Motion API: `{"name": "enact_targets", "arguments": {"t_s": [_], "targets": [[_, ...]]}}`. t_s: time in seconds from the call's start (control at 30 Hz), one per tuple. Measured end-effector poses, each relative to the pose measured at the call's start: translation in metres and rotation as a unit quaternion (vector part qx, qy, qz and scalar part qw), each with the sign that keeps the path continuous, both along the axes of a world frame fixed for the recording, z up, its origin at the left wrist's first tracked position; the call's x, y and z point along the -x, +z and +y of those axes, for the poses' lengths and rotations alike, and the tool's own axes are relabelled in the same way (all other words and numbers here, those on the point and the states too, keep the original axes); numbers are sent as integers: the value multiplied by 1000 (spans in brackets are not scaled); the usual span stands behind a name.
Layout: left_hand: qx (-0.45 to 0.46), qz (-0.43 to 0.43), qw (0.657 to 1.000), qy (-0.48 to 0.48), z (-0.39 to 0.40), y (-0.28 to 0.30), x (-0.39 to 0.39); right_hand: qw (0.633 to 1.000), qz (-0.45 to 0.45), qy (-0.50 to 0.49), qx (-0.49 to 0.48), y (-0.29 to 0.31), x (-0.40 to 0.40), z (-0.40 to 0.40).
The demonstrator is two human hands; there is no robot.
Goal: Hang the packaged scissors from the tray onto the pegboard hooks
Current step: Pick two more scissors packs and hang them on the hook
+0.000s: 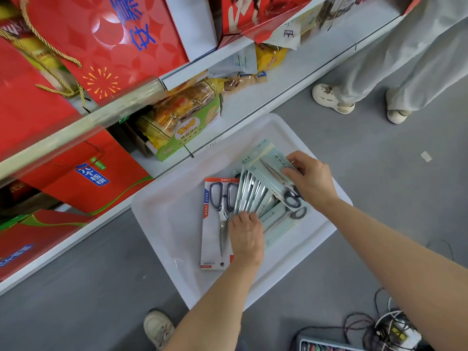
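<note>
A white plastic tray (162,224) sits on the grey floor below me. In it lies a red-and-white carded pair of scissors (215,224), flat at the left. Beside it stands a fanned stack of pale green scissor packs (250,191). My left hand (247,236) grips the lower edge of that stack. My right hand (312,178) pinches the top pale green pack (271,171), which is tilted up from the rest. No pegboard or hooks are in view.
White shop shelves run along the left, with red gift boxes (83,183) and snack bags (184,115). Another person's legs and pale shoes (331,97) stand at the upper right. My own shoe (158,328) is below the tray. Tangled cables (385,328) lie at the lower right.
</note>
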State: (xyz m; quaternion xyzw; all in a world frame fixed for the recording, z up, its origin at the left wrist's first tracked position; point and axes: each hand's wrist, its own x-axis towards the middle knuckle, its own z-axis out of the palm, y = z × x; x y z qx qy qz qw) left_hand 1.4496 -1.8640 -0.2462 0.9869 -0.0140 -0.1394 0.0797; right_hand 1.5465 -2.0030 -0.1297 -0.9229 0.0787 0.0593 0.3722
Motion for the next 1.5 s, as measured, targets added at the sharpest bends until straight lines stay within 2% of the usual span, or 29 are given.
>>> {"name": "enact_targets", "arguments": {"t_s": [0.13,0.2,0.3,0.37,0.4,0.47,0.53,0.6,0.7,0.77,0.83,0.93,1.03,1.27,1.37,1.43,1.5], "targets": [[26,64,997,25,10,3,4,1000,12,-5,2,0,5,-2],[59,87,992,67,15,6,3,1000,24,-8,3,-1,7,-2],[206,85,961,164,34,14,-4,999,33,-10,6,-2,9,-1],[313,87,917,232,53,24,-12,999,36,-15,2,-1,10,3],[371,89,881,279,64,28,-17,999,39,-17,-4,-2,11,6],[491,95,779,379,84,40,-29,999,47,-19,-18,-4,12,14],[568,110,690,435,103,52,-39,997,59,-31,-49,-7,14,26],[614,120,655,425,119,64,-46,989,78,-47,-113,-8,15,39],[618,95,681,382,133,81,-56,967,108,-56,-224,-2,13,60],[609,48,683,401,138,92,-63,952,125,-56,-273,5,11,75],[607,4,656,448,142,105,-71,934,135,-67,-324,12,9,91],[635,-39,588,500,148,130,-83,912,129,-82,-381,28,6,118],[665,-61,557,494,159,164,-89,903,104,-94,-406,50,-1,142],[738,-79,586,325,213,263,-78,889,21,-58,-454,143,-20,196],[730,-149,589,312,232,310,-73,878,3,-10,-478,190,-25,222],[701,-218,601,317,247,340,-72,870,-10,21,-492,223,-27,243],[674,-284,598,328,263,373,-71,865,-29,45,-499,255,-27,263]]}}
